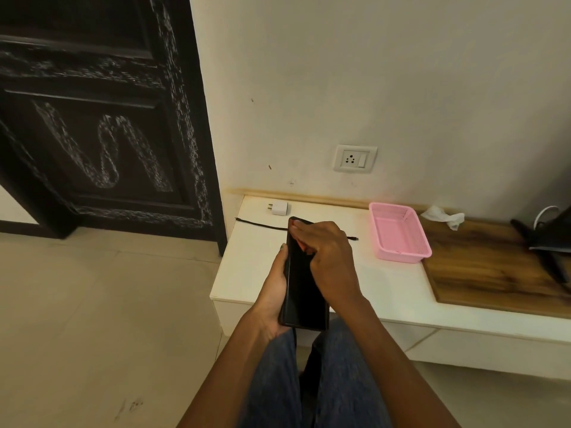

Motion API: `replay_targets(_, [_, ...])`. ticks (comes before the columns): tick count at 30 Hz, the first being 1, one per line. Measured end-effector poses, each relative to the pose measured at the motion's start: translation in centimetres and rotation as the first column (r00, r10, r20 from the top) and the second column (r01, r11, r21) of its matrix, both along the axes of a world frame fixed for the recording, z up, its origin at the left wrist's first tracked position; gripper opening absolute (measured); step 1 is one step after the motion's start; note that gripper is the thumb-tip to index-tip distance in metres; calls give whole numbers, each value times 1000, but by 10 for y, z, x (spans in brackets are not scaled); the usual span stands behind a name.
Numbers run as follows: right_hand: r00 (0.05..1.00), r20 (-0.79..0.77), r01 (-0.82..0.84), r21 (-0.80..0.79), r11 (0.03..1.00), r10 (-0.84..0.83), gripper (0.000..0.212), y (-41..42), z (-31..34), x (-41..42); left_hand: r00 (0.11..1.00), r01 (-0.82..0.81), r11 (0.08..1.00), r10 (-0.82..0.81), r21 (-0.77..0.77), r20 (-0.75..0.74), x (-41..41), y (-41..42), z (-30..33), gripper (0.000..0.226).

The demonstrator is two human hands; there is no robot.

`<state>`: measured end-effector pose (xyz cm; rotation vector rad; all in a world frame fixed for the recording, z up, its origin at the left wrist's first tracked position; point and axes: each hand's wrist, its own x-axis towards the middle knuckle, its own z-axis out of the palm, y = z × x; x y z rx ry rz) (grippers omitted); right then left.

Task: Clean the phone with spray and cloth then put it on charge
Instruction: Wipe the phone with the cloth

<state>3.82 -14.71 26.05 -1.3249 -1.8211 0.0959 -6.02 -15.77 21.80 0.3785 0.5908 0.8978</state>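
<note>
- Now the black phone is held above the near edge of the white cabinet top, screen up.
- Left hand cradles its lower left side, fingers curled round the edge.
- Right hand curls over the phone's far end — fingers bent on the screen.
- Farther back lie a white charger adapter and black cable.
- Right of them: a pink basket, then a crumpled white cloth — near the wall socket.

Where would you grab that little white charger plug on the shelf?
Pinch the white charger plug across its flat near and far sides, coming from above. It lies flat on the white shelf, prongs pointing left, with open space around its body.
</note>
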Motion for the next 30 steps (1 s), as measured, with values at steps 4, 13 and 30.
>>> replay_targets(4, [998,-65,9,-17,1000,-10,43,0,-2,22,994,21,998,-27,-61,-102,-9,3,-2,65])
replay_targets(13, [999,-24,31,-14,999,-31,45,-22,-8,21,993,14,999,-20,-50,-120,-15,7,-12,62])
replay_targets(30, [999,-27,29,-48,998,-31,48,-8,-7,24,993,42,997,-49,-71,-104,-13,4,-8,67])
